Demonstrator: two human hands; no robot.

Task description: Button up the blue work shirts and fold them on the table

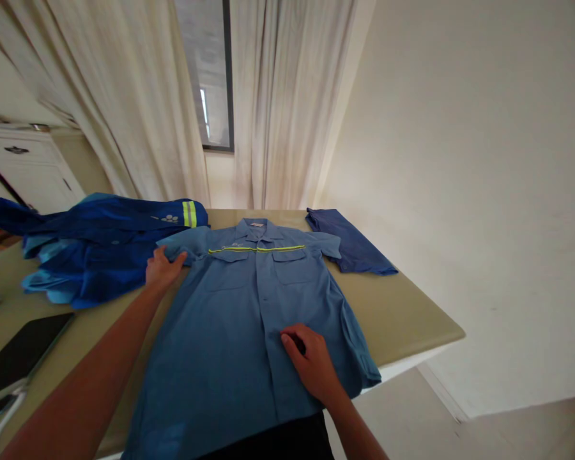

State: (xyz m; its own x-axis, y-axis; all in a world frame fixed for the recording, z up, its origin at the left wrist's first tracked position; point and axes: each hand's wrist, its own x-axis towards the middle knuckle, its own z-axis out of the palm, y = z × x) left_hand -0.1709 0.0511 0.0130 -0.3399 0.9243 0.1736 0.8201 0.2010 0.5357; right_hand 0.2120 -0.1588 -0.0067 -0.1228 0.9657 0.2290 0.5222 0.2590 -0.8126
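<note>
Blue cotton-like cloth makes up the shirt [220, 345], spread front-up on the tabletop [397, 319] between a loose heap of clothes [115, 249] and a flat dark-blue garment [352, 246]. Laying it out looks nearly done: collar [256, 231] at the far end, body roughly straight, hem reaching the near edge. No fold has been made in it — the short sleeves [333, 243] stick out on both sides, so folding, if wanted, is all left, and the heap looks unsorted. The left hand [165, 268] lies on one sleeve, thumb apart from the other fingers; whether they pinch cloth, I cannot tell. The right hand [311, 361] rests on the lower front, fingers curled — again, any grip is unclear. Yellow piping [287, 248] crosses the chest just above two flapped pockets [227, 271]; soft wrinkles show around the left-hand sleeve, and the right side edge ripples.
</note>
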